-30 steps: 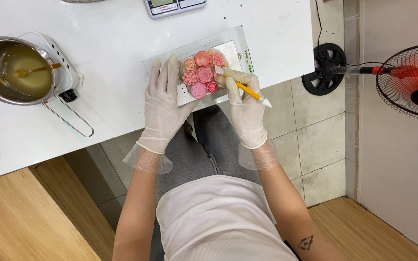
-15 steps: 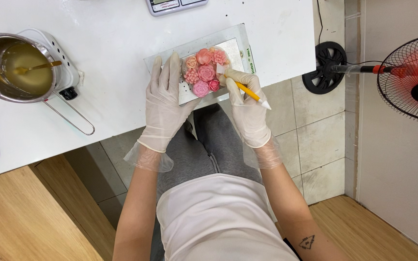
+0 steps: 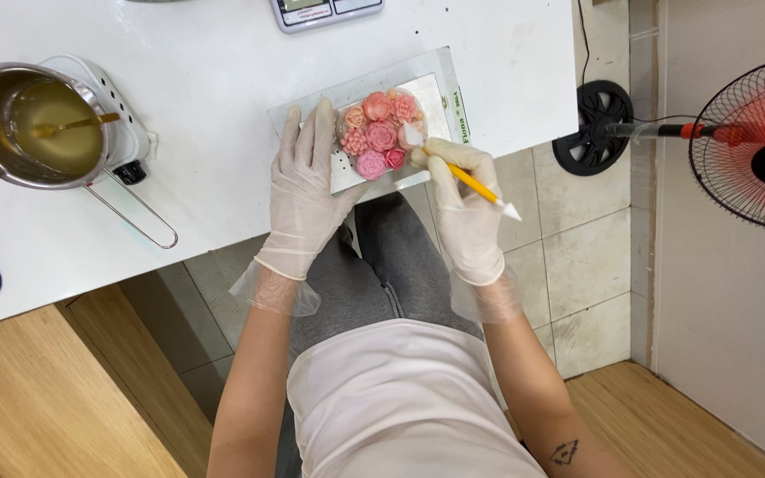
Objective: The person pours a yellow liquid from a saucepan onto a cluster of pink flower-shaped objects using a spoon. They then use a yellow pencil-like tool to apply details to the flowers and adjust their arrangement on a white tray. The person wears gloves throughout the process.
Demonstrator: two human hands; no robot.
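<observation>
A cluster of pink and peach flowers (image 3: pixel 375 134) was seen on a clear tray (image 3: pixel 427 75) at the tabletop's (image 3: pixel 223 115) near edge, toward its right corner. The left hand (image 3: pixel 305 181), gloved, was laid flat with fingers spread beside the flowers. The right hand (image 3: pixel 462 190), gloved, was pinched around a yellow-handled tool (image 3: pixel 475 184), its white tip touching the flowers. A steel pot (image 3: pixel 33 124) of yellowish liquid was noted near the left edge.
</observation>
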